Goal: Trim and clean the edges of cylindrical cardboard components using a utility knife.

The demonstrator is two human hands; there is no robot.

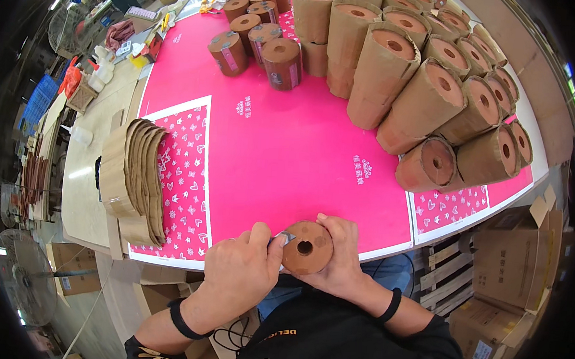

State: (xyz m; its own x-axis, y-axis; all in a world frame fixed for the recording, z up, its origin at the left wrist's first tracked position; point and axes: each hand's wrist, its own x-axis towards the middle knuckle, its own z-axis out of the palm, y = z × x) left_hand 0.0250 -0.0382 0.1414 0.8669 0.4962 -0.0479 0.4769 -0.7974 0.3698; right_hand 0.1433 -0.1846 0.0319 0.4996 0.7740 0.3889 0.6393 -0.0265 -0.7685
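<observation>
Now, left grip (pixel 244 260) holding tool (pixel 289 237), right grip (pixel 341 257) holding brown roll (pixel 318 247).

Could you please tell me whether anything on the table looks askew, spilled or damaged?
I see no spill. The paper-wrapped rolls toward the far right have ragged, uneven wrapping around their tops, which looks a little untidy. At the left, the brown paper stack looks bowed rather than flat.

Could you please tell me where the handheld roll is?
In the head view, the brown roll is at lower centre, between the left hand and right hand.
</observation>
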